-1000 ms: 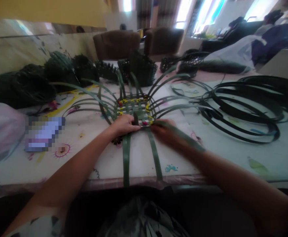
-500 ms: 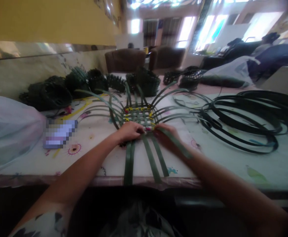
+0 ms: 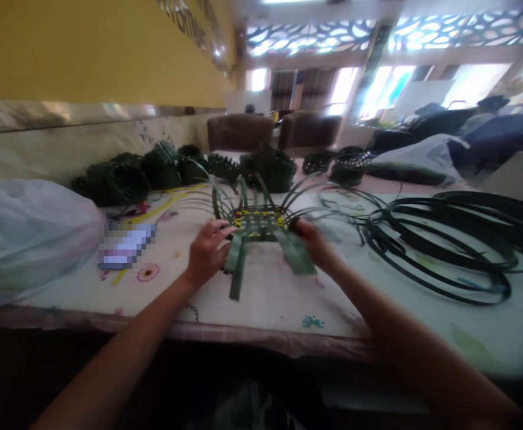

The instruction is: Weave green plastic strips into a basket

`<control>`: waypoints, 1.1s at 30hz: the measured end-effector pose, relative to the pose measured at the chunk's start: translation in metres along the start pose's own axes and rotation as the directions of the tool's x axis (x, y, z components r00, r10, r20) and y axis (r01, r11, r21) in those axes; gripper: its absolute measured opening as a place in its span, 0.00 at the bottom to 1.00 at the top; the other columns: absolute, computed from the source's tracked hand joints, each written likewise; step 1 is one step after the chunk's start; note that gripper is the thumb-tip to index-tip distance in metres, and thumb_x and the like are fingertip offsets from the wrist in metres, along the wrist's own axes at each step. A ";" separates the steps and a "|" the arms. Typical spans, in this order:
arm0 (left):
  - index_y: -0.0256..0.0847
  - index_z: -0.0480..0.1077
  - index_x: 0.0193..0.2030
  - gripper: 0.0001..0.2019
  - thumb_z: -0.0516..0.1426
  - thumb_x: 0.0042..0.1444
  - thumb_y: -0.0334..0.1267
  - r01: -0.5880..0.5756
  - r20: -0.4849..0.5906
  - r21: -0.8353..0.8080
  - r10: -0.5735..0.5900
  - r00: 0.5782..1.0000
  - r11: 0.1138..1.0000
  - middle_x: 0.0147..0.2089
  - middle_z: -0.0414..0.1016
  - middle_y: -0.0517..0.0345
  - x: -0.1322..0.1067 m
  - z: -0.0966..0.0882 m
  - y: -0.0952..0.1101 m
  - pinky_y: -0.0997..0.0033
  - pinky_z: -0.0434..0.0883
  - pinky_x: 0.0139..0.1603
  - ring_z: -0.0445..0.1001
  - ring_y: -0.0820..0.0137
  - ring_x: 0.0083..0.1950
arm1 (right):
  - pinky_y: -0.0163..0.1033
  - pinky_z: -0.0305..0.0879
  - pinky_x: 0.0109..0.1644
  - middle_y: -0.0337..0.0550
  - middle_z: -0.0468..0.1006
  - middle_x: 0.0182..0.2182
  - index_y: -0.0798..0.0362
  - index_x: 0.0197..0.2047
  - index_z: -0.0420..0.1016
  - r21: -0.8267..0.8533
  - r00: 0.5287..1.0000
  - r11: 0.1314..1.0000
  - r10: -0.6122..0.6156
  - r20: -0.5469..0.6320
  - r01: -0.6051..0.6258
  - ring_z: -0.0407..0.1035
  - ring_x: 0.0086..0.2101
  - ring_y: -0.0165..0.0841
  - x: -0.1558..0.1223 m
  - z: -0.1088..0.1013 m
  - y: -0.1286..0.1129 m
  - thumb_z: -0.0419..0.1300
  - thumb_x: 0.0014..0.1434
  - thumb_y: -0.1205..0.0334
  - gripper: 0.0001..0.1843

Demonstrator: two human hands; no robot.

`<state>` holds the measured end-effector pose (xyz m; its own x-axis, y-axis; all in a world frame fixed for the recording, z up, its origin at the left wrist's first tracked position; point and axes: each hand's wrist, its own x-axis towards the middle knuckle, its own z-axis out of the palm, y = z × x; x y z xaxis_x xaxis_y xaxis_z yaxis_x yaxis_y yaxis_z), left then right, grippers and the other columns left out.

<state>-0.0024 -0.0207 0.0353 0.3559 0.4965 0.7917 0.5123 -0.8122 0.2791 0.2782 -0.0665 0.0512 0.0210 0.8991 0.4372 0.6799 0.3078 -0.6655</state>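
A part-woven basket base (image 3: 258, 222) of flat green strips, with yellow ties along its edges, is at the middle of the table. Its loose strips arch outward on the far side and both flanks, while wide ones hang toward me. My left hand (image 3: 208, 251) grips the near left corner, fingers bent around the edge strips. At the near right corner, my right hand (image 3: 310, 240) is closed on the edge and strips there; its fingertips are partly hidden. The base looks tilted, its near side lifted.
Finished dark green woven baskets (image 3: 268, 170) line the back of the table. Coils of green strip (image 3: 449, 239) lie at right. On the left are a white plastic bag (image 3: 33, 233) and a blurred-out flat object (image 3: 127, 246). Another bag (image 3: 418, 161) sits at back right.
Both hands have moved apart from the middle of the near edge to its two corners. The near side of the base has risen, and its front strips have swung up. The camera view has tilted upward.
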 end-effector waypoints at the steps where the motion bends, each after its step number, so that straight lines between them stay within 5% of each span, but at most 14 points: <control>1: 0.41 0.73 0.52 0.13 0.57 0.64 0.42 0.003 0.004 0.005 -0.003 1.000 1.000 0.56 0.74 0.47 0.004 0.003 -0.003 0.61 0.74 0.55 0.75 0.62 0.54 | 0.35 0.56 0.32 0.39 0.70 0.24 0.53 0.26 0.68 -0.004 1.000 1.000 -0.017 -0.001 0.017 0.64 0.29 0.33 0.008 -0.003 -0.005 0.58 0.55 0.55 0.11; 3: 0.40 0.72 0.52 0.14 0.57 0.63 0.44 0.042 0.022 0.002 -0.042 0.999 0.999 0.55 0.75 0.46 0.020 0.007 -0.009 0.65 0.74 0.49 0.76 0.63 0.51 | 0.34 0.54 0.29 0.37 0.67 0.21 0.53 0.25 0.67 0.008 1.000 1.000 -0.027 0.000 0.027 0.62 0.25 0.30 0.026 -0.012 -0.014 0.59 0.53 0.58 0.10; 8: 0.40 0.73 0.40 0.10 0.57 0.62 0.44 0.169 0.216 -0.036 -0.157 0.964 0.985 0.32 0.76 0.57 0.066 0.000 -0.017 0.72 0.69 0.34 0.76 0.68 0.31 | 0.32 0.48 0.20 0.32 0.63 0.16 0.54 0.25 0.67 0.175 0.990 0.980 0.069 0.127 -0.091 0.54 0.15 0.24 0.062 -0.039 -0.032 0.61 0.52 0.62 0.08; 12: 0.40 0.70 0.33 0.08 0.56 0.62 0.40 0.196 0.307 -0.077 -0.164 0.937 0.978 0.26 0.73 0.63 0.089 -0.013 -0.011 0.74 0.66 0.30 0.71 0.72 0.23 | 0.32 0.49 0.18 0.33 0.66 0.16 0.55 0.26 0.71 0.207 0.990 0.975 0.051 0.135 -0.078 0.56 0.15 0.24 0.071 -0.059 -0.052 0.63 0.52 0.66 0.05; 17: 0.40 0.72 0.46 0.10 0.58 0.62 0.43 0.116 0.158 0.006 -0.116 0.981 0.993 0.36 0.78 0.57 0.110 -0.028 -0.004 0.72 0.68 0.35 0.76 0.68 0.33 | 0.31 0.51 0.18 0.34 0.67 0.15 0.55 0.23 0.69 0.236 0.991 0.969 0.036 0.130 -0.066 0.57 0.15 0.23 0.076 -0.081 -0.086 0.63 0.53 0.70 0.10; 22: 0.44 0.59 0.67 0.41 0.69 0.49 0.51 -0.037 0.014 0.121 0.036 0.999 0.992 0.53 0.77 0.50 0.124 -0.048 0.007 0.70 0.71 0.40 0.78 0.63 0.44 | 0.32 0.50 0.18 0.33 0.63 0.13 0.53 0.20 0.66 0.274 0.990 0.956 0.071 0.121 -0.102 0.56 0.15 0.24 0.088 -0.107 -0.112 0.66 0.52 0.69 0.15; 27: 0.46 0.69 0.58 0.21 0.61 0.60 0.50 -0.194 0.013 0.205 0.196 0.981 0.959 0.50 0.78 0.53 0.120 -0.051 0.012 0.67 0.72 0.46 0.76 0.63 0.47 | 0.34 0.50 0.16 0.35 0.63 0.12 0.51 0.17 0.64 0.268 0.966 0.940 0.158 0.206 -0.211 0.55 0.15 0.25 0.094 -0.112 -0.108 0.71 0.50 0.63 0.20; 33: 0.41 0.71 0.52 0.24 0.66 0.54 0.51 -0.317 0.114 0.303 0.296 0.948 0.899 0.45 0.77 0.50 0.107 -0.029 0.007 0.57 0.70 0.55 0.73 0.57 0.49 | 0.32 0.54 0.16 0.36 0.64 0.12 0.52 0.18 0.63 0.212 0.918 0.907 0.309 0.250 -0.363 0.57 0.14 0.25 0.081 -0.092 -0.085 0.71 0.52 0.63 0.21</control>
<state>0.0170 0.0177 0.1376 0.5787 0.2653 0.7712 0.5840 -0.7948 -0.1649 0.2891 -0.0486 0.1988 0.0463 0.9979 0.0447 0.4543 0.0188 -0.8907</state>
